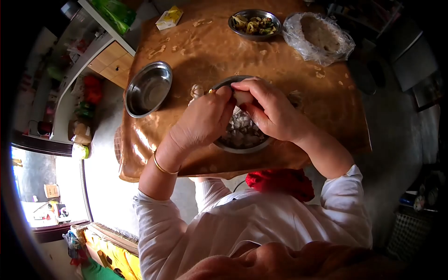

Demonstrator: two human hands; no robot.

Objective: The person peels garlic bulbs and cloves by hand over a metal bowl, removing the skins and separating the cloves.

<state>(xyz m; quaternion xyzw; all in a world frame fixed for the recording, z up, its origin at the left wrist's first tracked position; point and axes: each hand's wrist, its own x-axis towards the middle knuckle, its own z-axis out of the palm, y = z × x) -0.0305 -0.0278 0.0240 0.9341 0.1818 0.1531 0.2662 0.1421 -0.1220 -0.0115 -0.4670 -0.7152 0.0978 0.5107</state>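
Observation:
My left hand (207,116) and my right hand (273,109) meet above a metal bowl (240,150). Between their fingertips is a pale whitish lump (242,98), pinched from both sides; its kind is not clear, as the fingers cover much of it. Grey-white torn pieces (242,130) fill the bowl below, partly hidden by both hands. Just beyond my left hand, a pale bulb-like thing (197,91) rests on the table.
An orange-brown covered table (196,51) carries a shiny steel bowl (149,88) at left. Farther back stand a bowl of yellowish food (255,25), a plastic-wrapped round container (319,37) and a yellow-white packet (169,17). Red cloth (280,183) lies near my lap.

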